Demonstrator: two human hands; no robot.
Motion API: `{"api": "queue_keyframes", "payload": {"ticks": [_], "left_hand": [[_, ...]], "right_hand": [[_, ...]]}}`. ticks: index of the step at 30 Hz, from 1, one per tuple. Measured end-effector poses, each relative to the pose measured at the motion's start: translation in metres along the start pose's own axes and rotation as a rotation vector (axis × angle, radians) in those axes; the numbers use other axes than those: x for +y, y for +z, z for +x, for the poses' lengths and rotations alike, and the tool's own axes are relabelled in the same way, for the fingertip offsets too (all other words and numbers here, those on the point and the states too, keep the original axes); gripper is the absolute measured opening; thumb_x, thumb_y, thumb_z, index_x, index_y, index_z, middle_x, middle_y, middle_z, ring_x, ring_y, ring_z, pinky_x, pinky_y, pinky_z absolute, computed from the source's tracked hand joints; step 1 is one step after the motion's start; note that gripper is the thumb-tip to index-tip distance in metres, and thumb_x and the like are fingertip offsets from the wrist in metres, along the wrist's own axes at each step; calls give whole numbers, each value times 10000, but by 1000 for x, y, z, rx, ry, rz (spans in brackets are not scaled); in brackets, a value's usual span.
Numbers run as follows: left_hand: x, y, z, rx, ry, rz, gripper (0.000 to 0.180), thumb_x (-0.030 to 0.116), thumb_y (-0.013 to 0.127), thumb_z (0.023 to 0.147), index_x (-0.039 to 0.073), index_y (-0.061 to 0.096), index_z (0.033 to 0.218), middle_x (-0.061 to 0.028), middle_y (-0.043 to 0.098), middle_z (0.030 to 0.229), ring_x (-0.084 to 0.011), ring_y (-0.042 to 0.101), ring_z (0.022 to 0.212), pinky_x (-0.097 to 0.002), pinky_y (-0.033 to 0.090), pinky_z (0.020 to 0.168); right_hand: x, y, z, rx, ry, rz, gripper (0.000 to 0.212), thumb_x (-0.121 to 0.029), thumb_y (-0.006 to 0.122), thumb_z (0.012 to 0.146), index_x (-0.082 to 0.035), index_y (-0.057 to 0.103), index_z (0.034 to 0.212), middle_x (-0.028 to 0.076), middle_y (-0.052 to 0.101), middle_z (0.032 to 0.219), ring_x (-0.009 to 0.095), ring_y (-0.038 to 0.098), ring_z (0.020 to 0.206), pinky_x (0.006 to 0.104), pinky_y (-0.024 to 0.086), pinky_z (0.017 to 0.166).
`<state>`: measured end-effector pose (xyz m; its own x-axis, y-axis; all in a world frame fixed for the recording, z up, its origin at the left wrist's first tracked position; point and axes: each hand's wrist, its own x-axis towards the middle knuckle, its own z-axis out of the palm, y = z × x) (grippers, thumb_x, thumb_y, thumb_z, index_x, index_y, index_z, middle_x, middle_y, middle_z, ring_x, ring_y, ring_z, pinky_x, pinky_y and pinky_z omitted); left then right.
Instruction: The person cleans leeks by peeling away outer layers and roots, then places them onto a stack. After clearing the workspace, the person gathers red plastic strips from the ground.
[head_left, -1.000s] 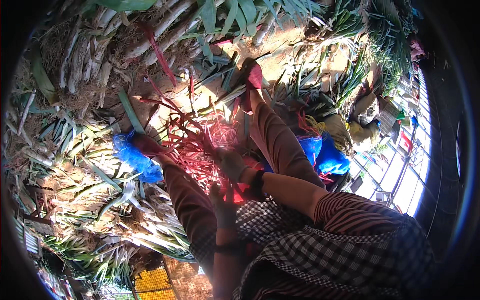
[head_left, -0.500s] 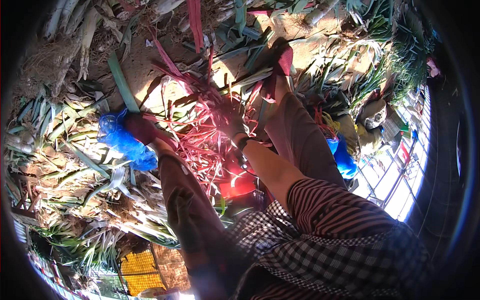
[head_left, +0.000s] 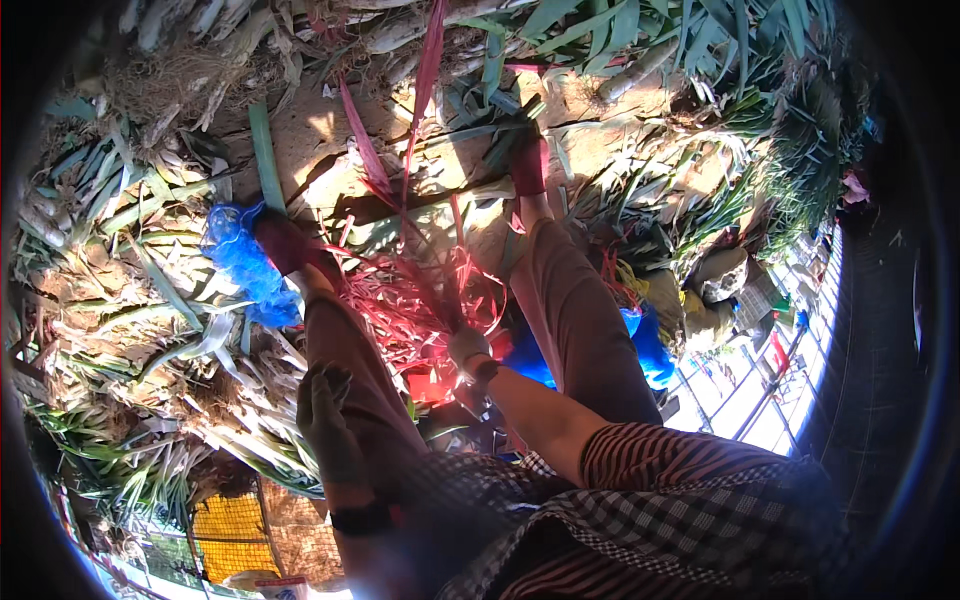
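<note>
Between my legs lies a tangled heap of red plastic strips (head_left: 400,295). My right hand (head_left: 468,345), in a pale glove, is at the heap's near right side. Its fingers are closed on several of the strips, which run up and away from it. Longer red strips (head_left: 428,60) stretch toward the far side. My left hand (head_left: 325,395), in a dark grey glove, hovers over or rests against my left leg in shadow. Its fingers look loosely extended, with nothing seen in them. A red piece (head_left: 430,385) shows beside my right wrist.
Leek-like stalks with roots (head_left: 180,80) lie at the far left, and green leaves (head_left: 760,130) at the right. Blue netting (head_left: 250,270) touches my left foot. Another blue bundle (head_left: 650,350) is beside my right leg, near stones (head_left: 720,275). A yellow mesh crate (head_left: 235,535) stands lower left.
My right hand has drawn back toward me, and red strips now trail up from it. My left hand stays by my left leg, shifted slightly left in view. The view has shifted a little.
</note>
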<state>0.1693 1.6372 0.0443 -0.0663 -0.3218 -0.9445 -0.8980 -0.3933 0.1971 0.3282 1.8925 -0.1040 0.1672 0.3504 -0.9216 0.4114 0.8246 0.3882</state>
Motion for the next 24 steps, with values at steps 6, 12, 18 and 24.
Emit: {"api": "queue_keyframes", "payload": {"ticks": [6,12,18,24], "left_hand": [[-92,-95,-36,275,-302,-17,365,199,539,956,-18,545,1249,-124,640,1151,-197,597,1034,-317,464,898],[-258,-15,-118,327,-512,-425,295,141,546,919,4,554,1180,-86,623,1017,-173,587,900,-300,458,787],[-314,75,-139,277,-589,-717,235,84,554,883,26,563,1110,-47,605,882,-148,576,767,-283,452,676],[-352,70,-163,373,-506,-1001,197,26,561,846,47,572,1041,-9,587,748,-124,565,634,-266,447,565]], "right_hand": [[69,-48,-42,-270,-347,-507,344,-236,498,901,-37,684,1113,215,662,1132,346,654,1050,442,536,869],[102,-84,-125,-587,-551,-989,356,-292,499,918,-64,673,1128,215,660,1128,330,657,1040,424,526,873],[125,-151,-141,-664,-413,-1228,391,-334,503,929,-61,628,1180,218,661,1118,338,658,1018,415,521,859],[60,-192,-147,-412,-515,-1355,438,-375,507,941,-57,583,1232,220,661,1108,347,659,996,405,515,845]]}}
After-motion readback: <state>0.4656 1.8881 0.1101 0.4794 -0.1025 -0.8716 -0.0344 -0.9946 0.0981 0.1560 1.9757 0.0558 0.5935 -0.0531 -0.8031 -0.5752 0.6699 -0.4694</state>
